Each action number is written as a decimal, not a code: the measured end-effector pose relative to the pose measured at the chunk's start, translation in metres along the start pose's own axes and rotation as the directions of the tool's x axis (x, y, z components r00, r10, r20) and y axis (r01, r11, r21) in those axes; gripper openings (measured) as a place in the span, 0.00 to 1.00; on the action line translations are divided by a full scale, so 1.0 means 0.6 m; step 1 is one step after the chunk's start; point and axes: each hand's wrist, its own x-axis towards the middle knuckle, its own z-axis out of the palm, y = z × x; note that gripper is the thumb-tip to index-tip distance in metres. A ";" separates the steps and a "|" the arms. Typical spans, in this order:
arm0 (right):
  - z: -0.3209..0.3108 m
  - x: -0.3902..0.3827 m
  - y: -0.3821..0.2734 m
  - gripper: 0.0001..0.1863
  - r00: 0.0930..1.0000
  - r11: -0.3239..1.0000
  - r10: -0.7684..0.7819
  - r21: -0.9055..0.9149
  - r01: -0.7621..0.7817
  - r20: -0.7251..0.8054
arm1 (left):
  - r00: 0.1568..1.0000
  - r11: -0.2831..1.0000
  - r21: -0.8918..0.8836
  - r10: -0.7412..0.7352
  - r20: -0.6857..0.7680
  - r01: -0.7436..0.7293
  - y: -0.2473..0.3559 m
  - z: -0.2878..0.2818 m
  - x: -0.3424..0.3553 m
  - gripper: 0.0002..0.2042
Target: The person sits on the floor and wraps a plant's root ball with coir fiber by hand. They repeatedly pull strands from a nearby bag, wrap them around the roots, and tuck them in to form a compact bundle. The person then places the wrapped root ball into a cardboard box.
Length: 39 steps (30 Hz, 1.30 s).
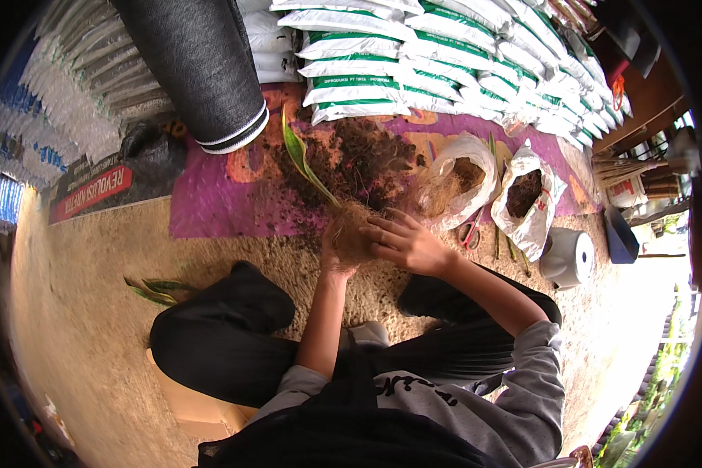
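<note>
Between my two hands is a ball of brown coconut fibre (pixel 352 234), raised above the ground before my crossed legs. A long green leaf with yellow edges, like a snake plant's (pixel 300 156), sticks up from its top and leans to the left. My left hand (pixel 335 253) cups the ball from the left and below, most of its fingers hidden behind the fibre. From the right, my right hand (pixel 404 240) lays its bent fingers over the ball's side. Dark loose soil (pixel 359 160) lies heaped on a purple sheet (pixel 210 210) just beyond.
An open white bag of fibre (pixel 487 168) and another bag of dark material (pixel 554 187) stand to the right. Near them lie red-handled scissors (pixel 469 234) and a white pot (pixel 567 257). Cut leaves (pixel 152 292) rest at left. Stacked sacks (pixel 359 66) and a black roll (pixel 203 78) stand behind.
</note>
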 end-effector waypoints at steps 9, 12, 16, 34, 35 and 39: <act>0.012 0.017 -0.031 0.21 0.808 0.706 0.589 0.486 -0.516 0.003 | 0.997 0.942 -0.329 0.053 -0.064 -0.071 -0.003 -0.058 0.020 0.21; 0.062 0.022 -0.044 0.26 0.722 0.658 0.689 0.477 -0.582 -0.070 | 0.993 0.997 -0.025 0.073 -0.095 -0.075 -0.013 0.012 0.012 0.20; 0.035 0.040 -0.022 0.24 0.788 0.823 0.567 0.188 -0.536 -0.239 | 0.985 0.971 0.175 0.170 -0.038 -0.161 -0.009 -0.012 0.012 0.21; 0.124 0.058 -0.047 0.52 0.627 0.544 0.778 0.448 -0.710 0.050 | 0.927 0.951 0.188 0.286 -0.243 -0.245 -0.017 -0.023 -0.002 0.20; 0.128 0.054 -0.046 0.54 0.628 0.530 0.774 0.462 -0.712 0.081 | 0.935 0.960 0.143 0.268 -0.234 -0.239 -0.015 -0.028 -0.003 0.19; 0.127 0.055 -0.041 0.55 0.677 0.492 0.716 0.567 -0.661 0.169 | 0.960 0.968 0.098 0.243 -0.141 -0.230 0.006 -0.074 -0.012 0.19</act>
